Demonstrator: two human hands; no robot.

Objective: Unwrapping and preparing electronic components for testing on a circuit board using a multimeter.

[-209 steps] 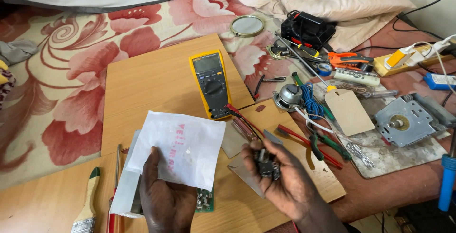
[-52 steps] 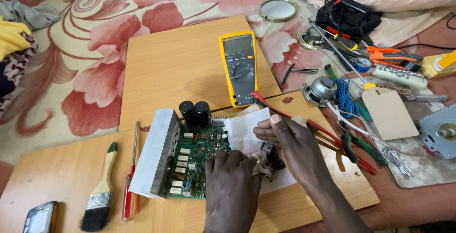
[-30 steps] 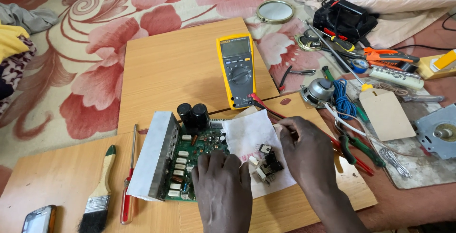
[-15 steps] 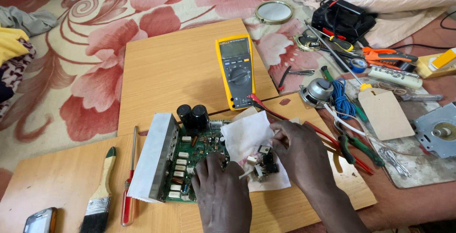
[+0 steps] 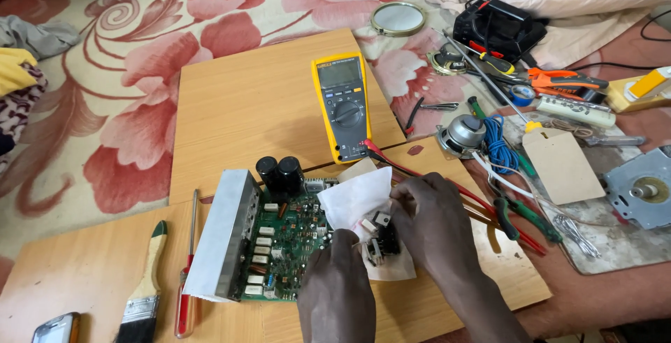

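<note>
Both hands [image 5: 391,245] have closed over small parts [image 5: 377,241] on white paper [image 5: 353,196].

Small clear plastic bag [image 5: 381,245] – holds dark small parts, lies on white paper over green circuit board's right edge, both hands touching it. Yellow multimeter [image 5: 344,105] upright on wooden board – grey rectangular screen [image 5: 338,72] at top, blank-looking. Phone [image 5: 56,329] bottom left corner – screen dim, partly cut off.

soft, even daylight, bright without harsh glare. faint shadows sit under the two dark hands [image 5: 391,259]. focus is sharp at centre; the edges bend slightly, wide-angle, with mild softness there.
</note>
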